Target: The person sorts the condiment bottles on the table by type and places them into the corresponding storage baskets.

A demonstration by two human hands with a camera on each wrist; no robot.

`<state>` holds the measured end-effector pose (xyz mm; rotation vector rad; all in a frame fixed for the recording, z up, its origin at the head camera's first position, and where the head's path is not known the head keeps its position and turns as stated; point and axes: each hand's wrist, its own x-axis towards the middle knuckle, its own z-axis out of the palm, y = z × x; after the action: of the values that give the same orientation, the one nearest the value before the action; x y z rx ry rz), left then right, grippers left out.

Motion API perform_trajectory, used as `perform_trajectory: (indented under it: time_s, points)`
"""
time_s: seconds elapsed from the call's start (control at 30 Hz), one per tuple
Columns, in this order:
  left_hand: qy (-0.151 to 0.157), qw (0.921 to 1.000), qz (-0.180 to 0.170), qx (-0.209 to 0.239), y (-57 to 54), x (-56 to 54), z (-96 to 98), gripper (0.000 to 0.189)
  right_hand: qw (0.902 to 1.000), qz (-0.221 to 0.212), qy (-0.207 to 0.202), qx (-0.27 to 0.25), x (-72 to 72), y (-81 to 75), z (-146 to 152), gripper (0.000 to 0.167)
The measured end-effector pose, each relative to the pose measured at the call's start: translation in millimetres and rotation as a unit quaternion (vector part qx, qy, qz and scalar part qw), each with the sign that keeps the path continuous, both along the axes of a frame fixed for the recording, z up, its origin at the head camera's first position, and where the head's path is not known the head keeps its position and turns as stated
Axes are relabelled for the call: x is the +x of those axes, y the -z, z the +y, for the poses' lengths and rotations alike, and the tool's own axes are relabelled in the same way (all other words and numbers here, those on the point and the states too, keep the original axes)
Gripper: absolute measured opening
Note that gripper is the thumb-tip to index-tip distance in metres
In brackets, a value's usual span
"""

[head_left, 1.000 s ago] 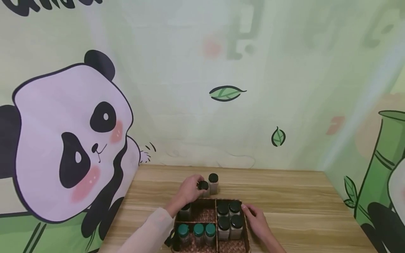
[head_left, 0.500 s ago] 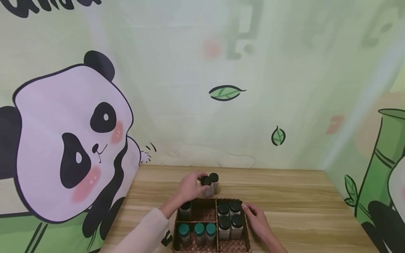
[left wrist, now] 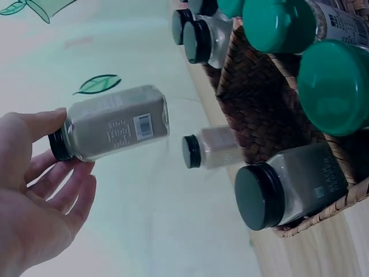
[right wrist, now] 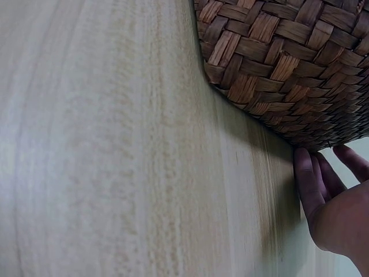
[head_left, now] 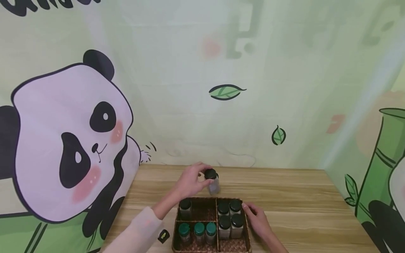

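My left hand (head_left: 191,181) pinches a square glass spice jar (left wrist: 121,121) by its black lid, the thumb on one side and fingers on the other. The jar is held up behind a woven basket (head_left: 197,252) with compartments. In the left wrist view a second black-lidded jar (left wrist: 219,147) stands on the table beyond the basket; the head view has it mostly hidden behind the held one. My right hand (head_left: 257,221) touches the basket's right side near the back corner. In the right wrist view its fingers (right wrist: 308,176) lie against the woven wall.
One black-lidded jar (head_left: 185,209) stands in the basket's back left compartment. Several green-lidded jars (head_left: 199,232) fill part of the front left one, and several black-lidded jars (head_left: 224,225) the right one. A small black object (head_left: 163,236) lies on the wooden table (head_left: 303,211) left of the basket.
My left hand has lifted the jar and carried it up and to the right, so that it now overlaps the jar behind it. My right hand has stayed at the basket.
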<state>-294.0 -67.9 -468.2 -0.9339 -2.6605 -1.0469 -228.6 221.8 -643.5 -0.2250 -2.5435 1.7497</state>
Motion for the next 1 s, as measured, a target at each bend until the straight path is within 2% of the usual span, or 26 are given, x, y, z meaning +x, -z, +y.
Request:
perform_trajectory:
  time_s: [0.23,0.4,0.57,0.87,1.0]
  points:
    - [0.043,0.9989,-0.02,0.004,-4.6,8.4,-7.8,0.043,1.0,0.001,0.0,-0.003,0.1,-0.2,1,0.05]
    - [0.076,0.9963,-0.03,-0.026,-1.3,15.0,-17.8,0.043,1.0,0.002,0.003,-0.003,-0.1,0.6,0,0.049]
    - [0.085,0.9932,-0.037,-0.07,10.9,22.2,-28.1,0.043,1.0,0.002,0.003,-0.003,0.2,1.3,-1,0.045]
    - [0.095,0.9855,-0.043,-0.134,43.3,26.8,-39.0,0.042,1.0,-0.001,0.002,-0.003,0.1,0.7,-1,0.048]
    - [0.088,0.9844,-0.047,-0.145,54.8,27.1,-42.2,0.041,1.0,0.0,0.001,-0.005,0.0,1.1,-1,0.049]
